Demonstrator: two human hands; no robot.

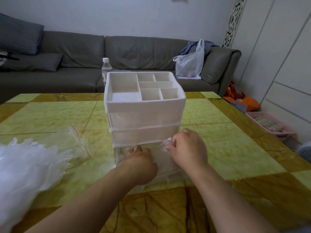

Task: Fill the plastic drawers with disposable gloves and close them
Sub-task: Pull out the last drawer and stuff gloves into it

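3 tiers make up the white plastic drawer organizer (145, 115) standing on the yellow-green tiled table (218, 148): an open top tray split into 6 compartments, all bare as far as the view shows, and 2 translucent drawers pushed in beneath it, their contents too hazy to tell. Below these, the bottom drawer (161, 167) is pulled out toward the person, with thin clear gloves lying in it.

Left of the organizer, at the table's near edge, sits a big heap of clear disposable gloves (25, 165). Between heap and organizer lies a flat zip bag (72, 140) with a red seal strip. Behind the organizer stands a water bottle (106, 68), partly hidden by it.

The left hand (142, 163) reaches into the pulled-out drawer, fingers pushed forward under the tier above; whether they grip anything cannot be told. The right hand (188, 147), just beside it at the drawer's right, has its fingers curled, pinching a crumpled clear glove (165, 143) against the organizer's front.
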